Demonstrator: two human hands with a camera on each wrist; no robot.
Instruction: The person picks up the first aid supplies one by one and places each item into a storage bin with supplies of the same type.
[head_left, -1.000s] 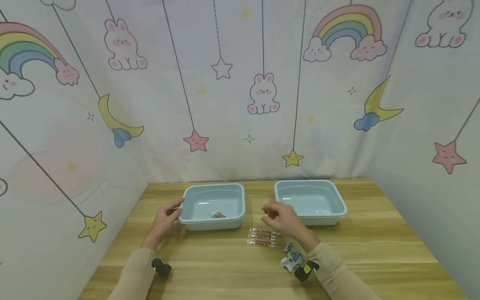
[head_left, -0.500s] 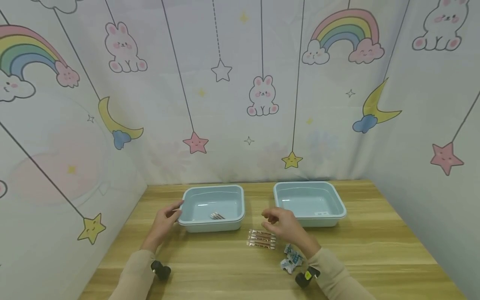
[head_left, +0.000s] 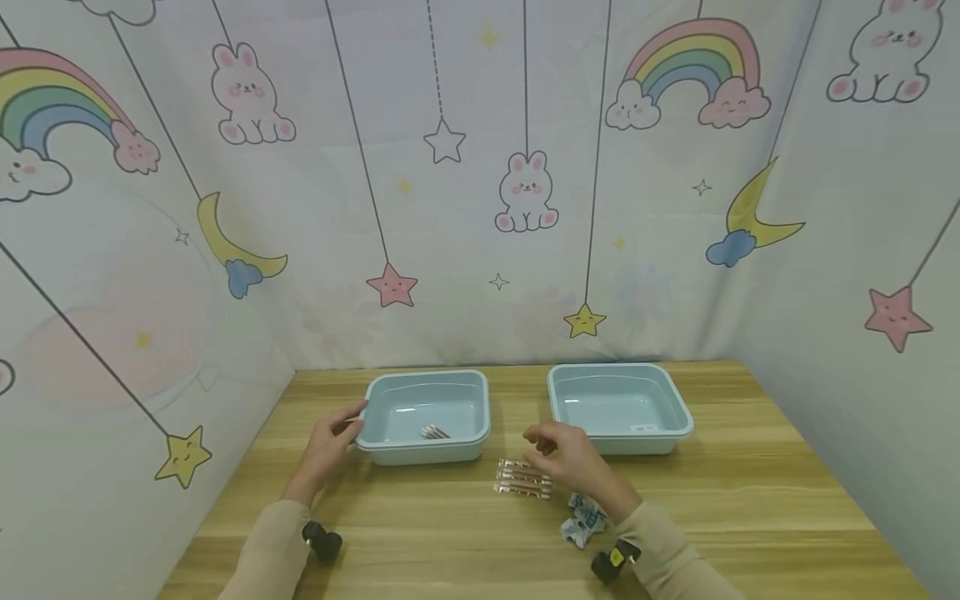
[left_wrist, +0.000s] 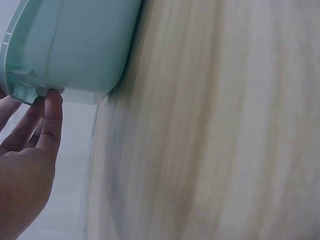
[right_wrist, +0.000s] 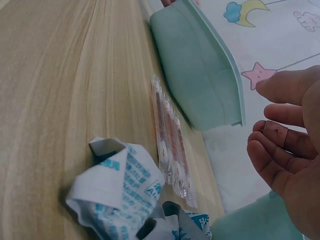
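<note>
My left hand [head_left: 330, 442] holds the left end of a light-blue plastic basin [head_left: 426, 451]; in the left wrist view, a fingertip presses just under the rim. Several thin, white-tipped cotton swabs [head_left: 434, 432] lie inside this basin. My right hand [head_left: 573, 458] hovers with loosely bent fingers and nothing between them; a tan strip wraps one finger in the right wrist view. Just below its fingertips, several brown-stick swabs in clear wrappers [head_left: 522, 479] lie side by side on the table. Crumpled white wrappers with blue print [head_left: 581, 523] lie nearer, beside the right wrist.
A second light-blue basin [head_left: 637, 442] stands at the back right, with a small whitish patch inside. Both basins sit on a wood-grain table [head_left: 435, 542]. A cloth backdrop [head_left: 465, 325] with printed stars and bunnies hangs behind and along both sides.
My right hand has sunk slightly towards the wrapped swabs and now partly overlaps them in the head view. The left hand stays at the basin's end. The head view has shifted a little.
</note>
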